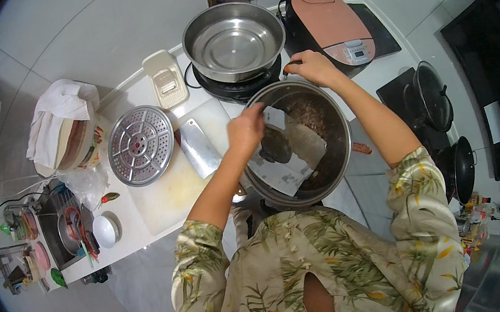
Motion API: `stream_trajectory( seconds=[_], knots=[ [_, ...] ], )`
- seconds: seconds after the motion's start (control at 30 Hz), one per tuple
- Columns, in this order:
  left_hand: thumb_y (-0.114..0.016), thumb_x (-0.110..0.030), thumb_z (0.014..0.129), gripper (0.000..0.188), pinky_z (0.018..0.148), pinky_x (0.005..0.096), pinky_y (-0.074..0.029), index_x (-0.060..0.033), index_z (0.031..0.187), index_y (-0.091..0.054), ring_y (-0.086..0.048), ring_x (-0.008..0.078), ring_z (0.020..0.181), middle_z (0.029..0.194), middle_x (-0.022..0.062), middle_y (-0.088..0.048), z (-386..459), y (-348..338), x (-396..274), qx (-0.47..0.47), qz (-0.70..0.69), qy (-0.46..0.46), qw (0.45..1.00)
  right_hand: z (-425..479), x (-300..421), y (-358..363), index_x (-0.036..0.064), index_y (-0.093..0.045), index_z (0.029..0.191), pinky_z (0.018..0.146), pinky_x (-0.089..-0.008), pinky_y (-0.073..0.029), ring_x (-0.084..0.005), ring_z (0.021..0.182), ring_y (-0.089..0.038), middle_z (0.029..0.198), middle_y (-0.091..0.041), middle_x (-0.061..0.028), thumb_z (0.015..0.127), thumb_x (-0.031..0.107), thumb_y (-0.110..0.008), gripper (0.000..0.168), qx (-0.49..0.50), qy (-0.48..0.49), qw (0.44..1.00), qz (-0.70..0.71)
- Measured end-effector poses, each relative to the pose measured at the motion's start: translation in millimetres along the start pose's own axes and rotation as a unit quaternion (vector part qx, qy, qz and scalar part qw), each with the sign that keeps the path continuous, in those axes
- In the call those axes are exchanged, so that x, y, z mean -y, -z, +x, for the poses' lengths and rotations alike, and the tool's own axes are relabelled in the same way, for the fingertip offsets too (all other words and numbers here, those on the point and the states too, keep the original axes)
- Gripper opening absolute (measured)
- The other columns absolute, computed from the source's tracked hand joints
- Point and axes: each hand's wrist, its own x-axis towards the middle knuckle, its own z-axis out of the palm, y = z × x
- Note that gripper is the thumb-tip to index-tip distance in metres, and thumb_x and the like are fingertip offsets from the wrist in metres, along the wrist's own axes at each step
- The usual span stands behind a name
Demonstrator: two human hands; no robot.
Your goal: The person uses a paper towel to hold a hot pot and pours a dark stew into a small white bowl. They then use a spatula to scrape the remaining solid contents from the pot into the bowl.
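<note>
A large metal pot (347, 163) with dark food remains inside is tilted in front of my body. My right hand (312, 69) grips the pot's handle (291, 67) at the far rim. Over the pot's left side, my left hand (247, 130) is closed on a dark handle, and a dark rounded utensil head (276, 146) shows below it, blurred. Pale, stained sheets (280, 175) lie inside the pot under that utensil. Some brown crumbly matter (308, 114) covers part of the pot's bottom.
Behind the pot, a steel basin (233, 41) sits on a black cooker (242, 92) beside a pink rice cooker (328, 15). Leftward are a cleaver (200, 148) on a cutting board (167, 203), a steamer rack (141, 146), a white bowl (105, 230) and a sink (50, 227).
</note>
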Motion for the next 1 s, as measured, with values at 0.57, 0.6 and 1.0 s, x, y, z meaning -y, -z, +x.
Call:
stream_trajectory(
  seconds=[0.57, 0.6, 1.0],
  knots=[
    [-0.070, -0.032, 0.073, 0.027, 0.061, 0.0378, -0.047, -0.0065, 0.069, -0.061, -0.059, 0.0292, 0.068, 0.074, 0.0103, -0.059, -57, 31, 52, 0.062, 0.049, 0.175, 0.981, 7, 10, -6, 0.005, -0.067, 0.095, 0.074, -0.0377, -0.046, -0.0325, 0.080, -0.062, 0.085, -0.064, -0.0196, 0.076, 0.038, -0.059, 0.039, -0.010, 0.008, 1.000, -0.021],
    [-0.070, -0.032, 0.073, 0.028, 0.061, 0.0380, -0.047, -0.0065, 0.069, -0.060, -0.059, 0.0293, 0.068, 0.074, 0.0105, -0.060, -56, 33, 52, 0.062, 0.043, 0.173, 0.982, 7, 10, -6, 0.005, -0.067, 0.095, 0.073, -0.0376, -0.046, -0.0321, 0.079, -0.062, 0.084, -0.064, -0.0193, 0.076, 0.038, -0.059, 0.039, -0.012, 0.006, 1.000, -0.022],
    [-0.069, -0.022, 0.073, 0.022, 0.059, 0.0416, -0.045, -0.0057, 0.068, -0.055, -0.059, 0.0312, 0.067, 0.067, 0.0115, -0.059, -60, 35, 52, 0.043, 0.031, 0.184, 0.981, 10, 15, -5, 0.009, -0.066, 0.107, 0.088, -0.0407, -0.045, -0.0352, 0.099, -0.060, 0.103, -0.063, -0.0209, 0.073, 0.043, -0.061, 0.048, 0.026, -0.028, 0.999, -0.032]
  ],
)
